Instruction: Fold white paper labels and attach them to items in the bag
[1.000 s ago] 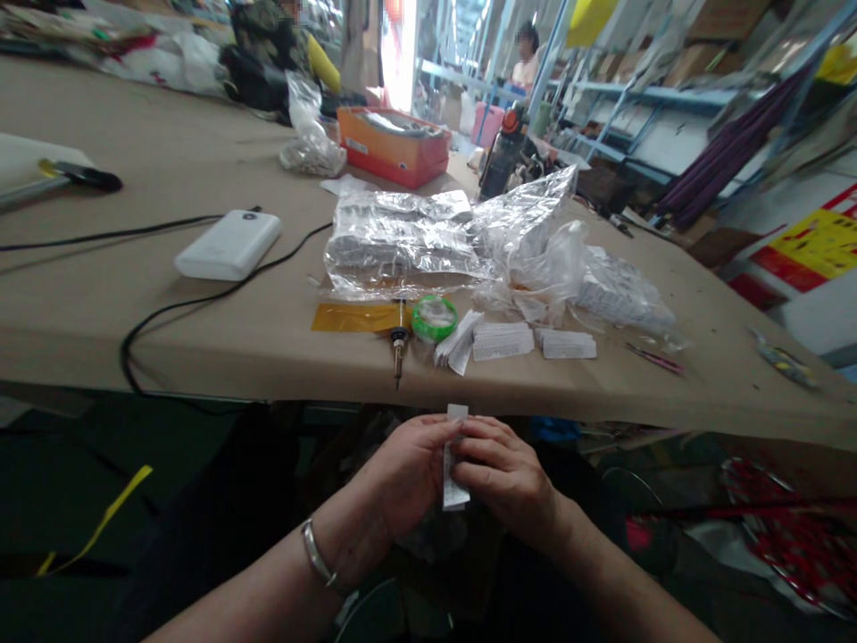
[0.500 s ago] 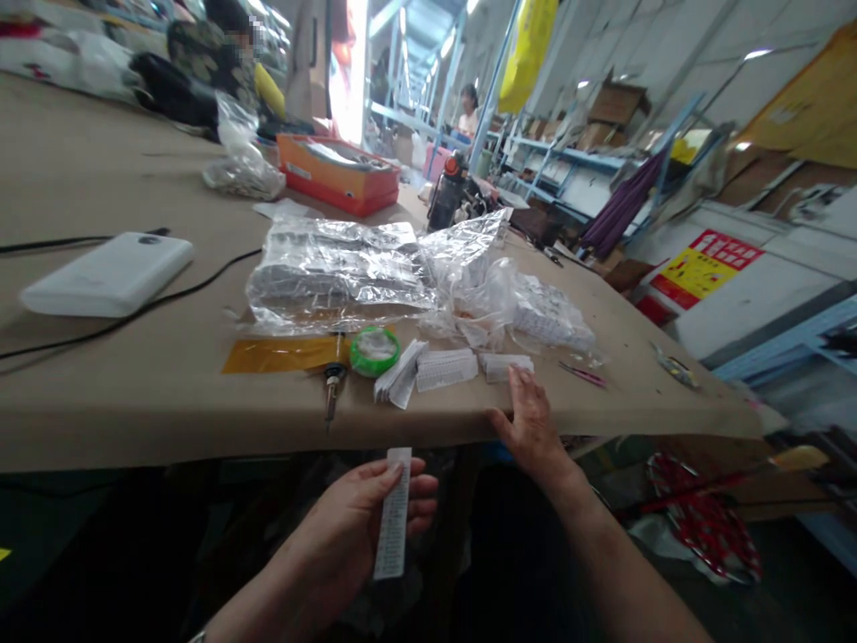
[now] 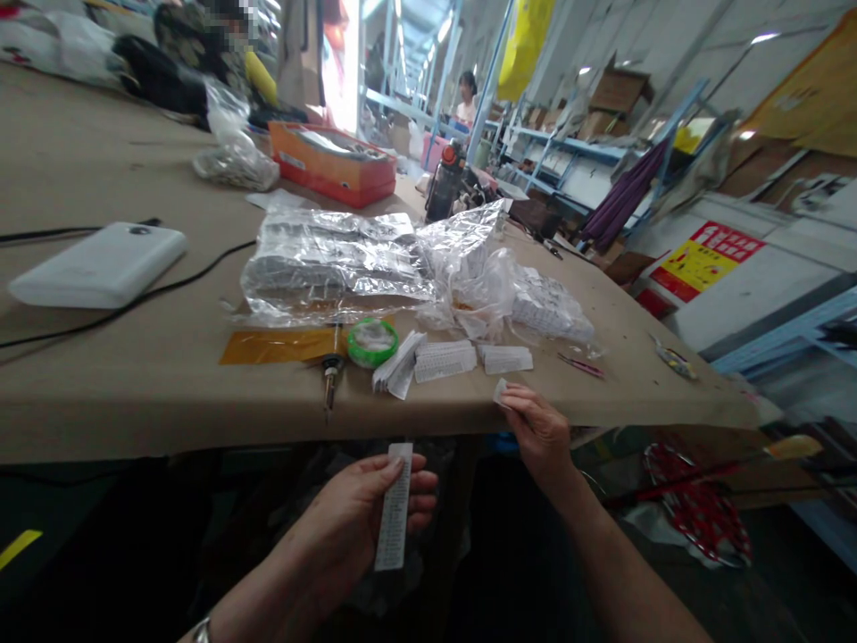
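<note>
Below the table's front edge, my left hand [image 3: 365,500] grips a narrow white printed strip [image 3: 395,513], thumb on top and fingers behind. My right hand [image 3: 541,433] is at the table edge, its fingers pinched on a small whitish strip [image 3: 500,391], mostly hidden by the fingers. Just beyond it lies a short stack of white printed strips [image 3: 507,359]. Left of that are a second stack of strips [image 3: 445,359] and a fanned-out bundle of strips [image 3: 400,366]. A green-rimmed round container [image 3: 372,343] sits beside the bundle.
A soldering iron [image 3: 330,375] juts toward the front edge beside amber film [image 3: 274,346]. Silvery plastic bags [image 3: 335,263] lie behind. A white power bank [image 3: 100,265] and cable are left; pink tweezers [image 3: 581,365] and pliers [image 3: 673,359] right. An orange box [image 3: 335,165] stands farther back.
My right hand has drawn back from the right stack toward the table edge, its fingers now pinched on a small strip. My left hand keeps its strip. The view has shifted slightly.
</note>
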Action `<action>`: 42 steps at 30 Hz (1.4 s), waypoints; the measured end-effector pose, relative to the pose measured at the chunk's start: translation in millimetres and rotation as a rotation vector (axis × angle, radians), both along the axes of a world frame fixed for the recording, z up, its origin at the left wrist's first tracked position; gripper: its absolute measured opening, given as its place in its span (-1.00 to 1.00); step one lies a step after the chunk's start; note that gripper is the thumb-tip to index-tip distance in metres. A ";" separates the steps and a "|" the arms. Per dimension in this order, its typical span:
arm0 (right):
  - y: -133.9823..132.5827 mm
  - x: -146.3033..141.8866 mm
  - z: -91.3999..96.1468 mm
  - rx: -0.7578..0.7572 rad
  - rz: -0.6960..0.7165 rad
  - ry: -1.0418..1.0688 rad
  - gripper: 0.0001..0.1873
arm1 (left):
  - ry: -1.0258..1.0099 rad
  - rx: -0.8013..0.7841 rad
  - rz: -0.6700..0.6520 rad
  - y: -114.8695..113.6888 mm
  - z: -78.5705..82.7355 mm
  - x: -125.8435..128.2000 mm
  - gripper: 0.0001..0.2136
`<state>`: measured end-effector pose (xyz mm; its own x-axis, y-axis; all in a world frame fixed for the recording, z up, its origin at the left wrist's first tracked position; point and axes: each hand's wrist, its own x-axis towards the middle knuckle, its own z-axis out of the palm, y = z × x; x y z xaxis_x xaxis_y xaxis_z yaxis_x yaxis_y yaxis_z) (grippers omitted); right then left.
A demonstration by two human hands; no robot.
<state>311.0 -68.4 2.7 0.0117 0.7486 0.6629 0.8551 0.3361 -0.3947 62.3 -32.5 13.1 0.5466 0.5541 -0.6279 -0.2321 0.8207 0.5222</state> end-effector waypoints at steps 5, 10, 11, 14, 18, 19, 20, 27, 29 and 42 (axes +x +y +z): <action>-15.7 -74.7 6.5 0.041 0.383 0.015 -0.79 | -0.109 -0.022 0.017 -2.5 5.8 1.2 -0.90; -16.8 -112.9 -8.5 0.029 0.545 -0.097 -0.86 | -0.138 0.002 0.106 -3.5 3.2 -2.8 -0.90; -15.6 -114.2 -10.8 0.025 0.544 -0.107 -0.86 | -0.122 -0.003 0.136 -3.6 2.1 -4.2 -0.90; -13.5 -113.3 -13.1 0.007 0.537 -0.147 -0.86 | -0.100 -0.013 0.181 -4.2 0.3 -7.9 -0.90; -15.8 -113.7 -11.4 -0.020 0.513 -0.220 -0.84 | -0.104 -0.019 0.201 -5.2 1.9 -9.6 -0.89; -17.0 -114.7 -11.1 -0.024 0.497 -0.242 -0.84 | -0.106 -0.019 0.207 -5.3 2.5 -9.8 -0.89; -18.3 -115.7 -10.8 -0.029 0.480 -0.262 -0.84 | -0.106 -0.021 0.211 -5.3 2.9 -9.9 -0.89; -22.9 -120.0 -4.5 -0.037 0.428 -0.316 -0.80 | -0.082 -0.034 0.234 -5.3 0.1 -11.6 -0.92; -20.8 -119.3 -4.1 -0.033 0.456 -0.311 -0.81 | -0.087 -0.032 0.244 -5.4 -0.8 -12.1 -0.92; -9.9 -108.2 -1.5 -0.061 0.601 -0.332 -0.84 | -0.219 -0.046 0.213 -5.6 -1.3 -15.0 -0.88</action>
<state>202.9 -78.3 1.2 -0.6135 0.5978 0.5160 0.6062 0.7753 -0.1774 47.3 -38.1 11.9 0.5463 0.6445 -0.5350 -0.5040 0.7630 0.4046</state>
